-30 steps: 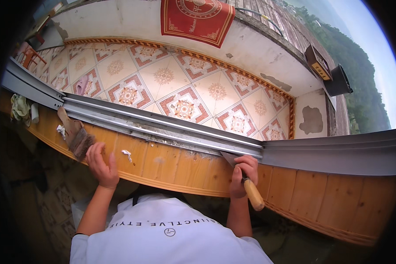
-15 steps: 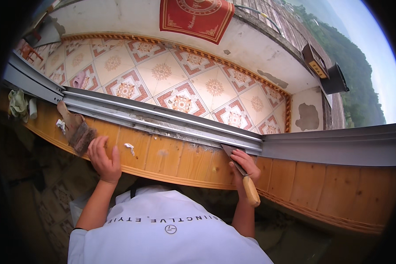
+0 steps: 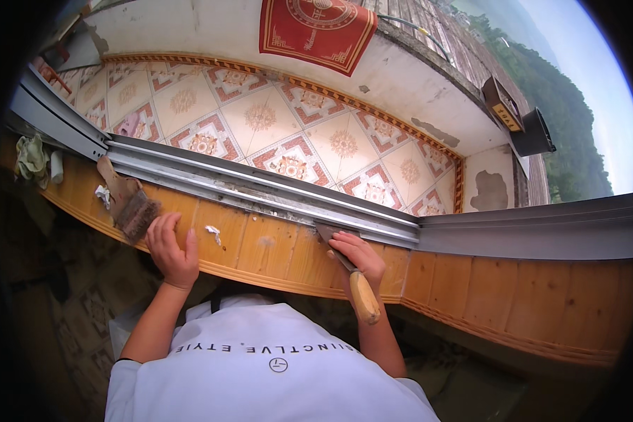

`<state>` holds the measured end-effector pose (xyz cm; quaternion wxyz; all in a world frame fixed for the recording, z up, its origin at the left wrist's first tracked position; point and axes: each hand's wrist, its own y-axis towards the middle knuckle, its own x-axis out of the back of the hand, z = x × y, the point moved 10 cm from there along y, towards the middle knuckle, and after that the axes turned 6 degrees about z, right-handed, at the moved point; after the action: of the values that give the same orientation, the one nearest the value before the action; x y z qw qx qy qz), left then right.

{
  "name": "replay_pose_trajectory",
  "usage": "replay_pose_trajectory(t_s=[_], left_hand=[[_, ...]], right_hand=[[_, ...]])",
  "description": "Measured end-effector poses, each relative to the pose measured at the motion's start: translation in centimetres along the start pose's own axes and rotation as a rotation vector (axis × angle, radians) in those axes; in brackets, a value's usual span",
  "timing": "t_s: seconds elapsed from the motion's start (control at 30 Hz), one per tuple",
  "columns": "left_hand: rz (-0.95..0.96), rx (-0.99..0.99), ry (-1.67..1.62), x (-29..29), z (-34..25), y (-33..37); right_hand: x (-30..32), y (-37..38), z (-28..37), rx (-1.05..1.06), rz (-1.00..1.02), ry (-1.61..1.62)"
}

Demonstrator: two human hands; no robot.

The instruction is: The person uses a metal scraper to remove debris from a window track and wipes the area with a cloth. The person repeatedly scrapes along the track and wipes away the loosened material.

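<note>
My right hand (image 3: 357, 259) grips a putty knife (image 3: 364, 299) by its metal part, and the wooden handle points back toward me over the wrist. The dark blade's tip meets the front edge of the grey metal window track (image 3: 260, 191), where crumbly debris lies. On the wooden sill (image 3: 260, 264), my left hand (image 3: 171, 252) rests with fingers stretched out and holds nothing. Just left of its fingertips lies a wide brush (image 3: 130, 207) with a worn wooden handle and dirty, dark bristles.
White scraps (image 3: 214, 232) lie on the sill. At the far left are a crumpled greenish cloth (image 3: 32, 158) and a white cylinder (image 3: 56, 167). Beyond the track is a patterned tile floor (image 3: 260, 116), bounded by a low wall with a red mat (image 3: 316, 32) draped over it.
My right hand has slid left along the track's edge with the putty knife. My left hand stays beside the brush, and the whole view has shifted slightly.
</note>
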<state>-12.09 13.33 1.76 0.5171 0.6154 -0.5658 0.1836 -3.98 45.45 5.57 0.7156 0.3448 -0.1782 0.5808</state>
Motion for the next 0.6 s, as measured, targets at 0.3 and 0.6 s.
replay_pose_trajectory(t_s=[0.3,0.6], left_hand=[[0.009,0.011,0.000,0.2,0.2,-0.2],[0.015,0.003,-0.019,0.5,-0.1,0.0]], right_hand=[[-0.3,-1.2,0.6,0.107,-0.126,-0.139],[-3.5,0.3,3.4,0.128,-0.141,-0.119]])
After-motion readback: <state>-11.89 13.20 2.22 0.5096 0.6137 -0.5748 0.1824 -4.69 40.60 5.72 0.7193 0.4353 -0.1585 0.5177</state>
